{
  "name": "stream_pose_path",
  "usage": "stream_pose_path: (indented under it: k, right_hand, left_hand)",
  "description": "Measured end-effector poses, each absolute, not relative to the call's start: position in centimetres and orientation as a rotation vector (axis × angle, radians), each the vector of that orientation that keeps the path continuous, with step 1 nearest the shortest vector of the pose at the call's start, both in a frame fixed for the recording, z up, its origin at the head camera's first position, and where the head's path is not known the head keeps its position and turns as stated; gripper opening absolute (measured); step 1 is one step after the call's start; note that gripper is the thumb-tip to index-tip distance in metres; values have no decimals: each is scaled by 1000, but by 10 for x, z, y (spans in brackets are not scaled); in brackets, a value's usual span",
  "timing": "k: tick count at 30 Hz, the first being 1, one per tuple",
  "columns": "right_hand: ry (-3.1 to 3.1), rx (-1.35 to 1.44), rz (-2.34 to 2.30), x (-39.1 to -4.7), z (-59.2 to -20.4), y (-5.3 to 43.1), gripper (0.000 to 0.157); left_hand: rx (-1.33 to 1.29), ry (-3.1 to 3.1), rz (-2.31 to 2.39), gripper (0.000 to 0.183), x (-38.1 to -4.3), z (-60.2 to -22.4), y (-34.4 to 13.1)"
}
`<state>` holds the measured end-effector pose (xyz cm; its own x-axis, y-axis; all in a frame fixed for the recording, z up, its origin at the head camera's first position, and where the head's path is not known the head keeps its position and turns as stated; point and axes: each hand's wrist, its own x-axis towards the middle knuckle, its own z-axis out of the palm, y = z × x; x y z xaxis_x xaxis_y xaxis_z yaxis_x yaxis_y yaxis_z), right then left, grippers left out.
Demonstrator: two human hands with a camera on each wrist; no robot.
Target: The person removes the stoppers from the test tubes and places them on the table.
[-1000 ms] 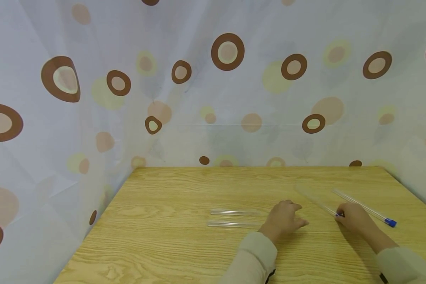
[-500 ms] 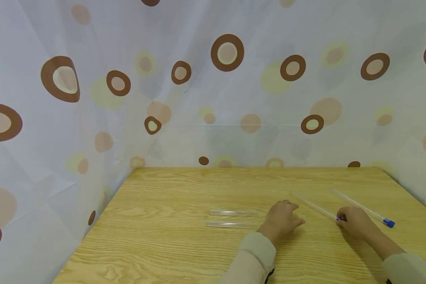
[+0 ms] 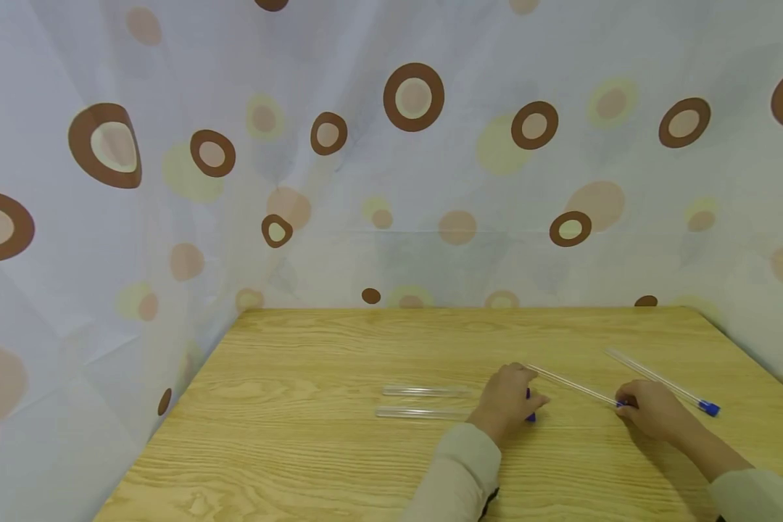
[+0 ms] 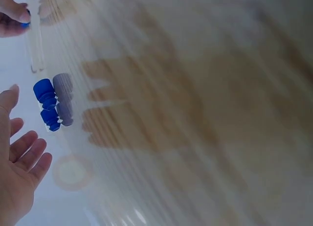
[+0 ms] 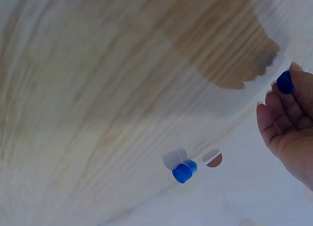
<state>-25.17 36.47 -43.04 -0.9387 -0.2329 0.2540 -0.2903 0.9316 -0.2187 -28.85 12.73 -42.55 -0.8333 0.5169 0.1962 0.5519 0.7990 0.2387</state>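
My right hand (image 3: 652, 407) pinches the blue cap (image 5: 285, 82) of a clear test tube (image 3: 570, 383). That tube slants up and left, its far end close to my left hand (image 3: 505, 399). My left hand's fingers are extended, apart from one another, over the capped ends of two test tubes lying side by side, an upper tube (image 3: 424, 391) and a lower tube (image 3: 417, 413). Their blue caps (image 4: 45, 92) stand beside the fingers in the left wrist view; in the head view the hand partly hides them.
Right of my right hand, another clear tube (image 3: 655, 377) with a blue cap (image 3: 709, 408) lies slanted on the wood-grain table (image 3: 287, 449). A white curtain (image 3: 339, 181) with brown and beige circles hangs behind and at both sides.
The far end of the held tube has swung left and nearer, towards my left hand. My left hand has shifted slightly left, and blue caps now show past its fingers.
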Motion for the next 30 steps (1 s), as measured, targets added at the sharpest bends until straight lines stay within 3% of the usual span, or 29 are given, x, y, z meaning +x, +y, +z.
stream_pose_path:
  k: [30]
  right_hand:
    - [-2877, 560, 431, -243, -412, 352, 8]
  left_hand:
    - [-797, -2837, -359, 36, -299, -424, 118]
